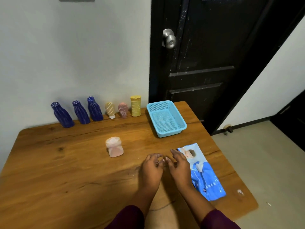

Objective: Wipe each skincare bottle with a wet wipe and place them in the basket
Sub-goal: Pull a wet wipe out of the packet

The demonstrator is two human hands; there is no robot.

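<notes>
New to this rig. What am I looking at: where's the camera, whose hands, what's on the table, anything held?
No robot here: a person works bare-handed, and the single picture comes from a wide-angle camera on their head, looking down. The left hand and right hand hover close together over the wooden table, fingers loosely curled, holding nothing I can see. Beside the right hand lies a blue wet wipe pack. One pale pink bottle stands mid-table; six more bottles line the wall. The blue basket has no bottle in it yet.
</notes>
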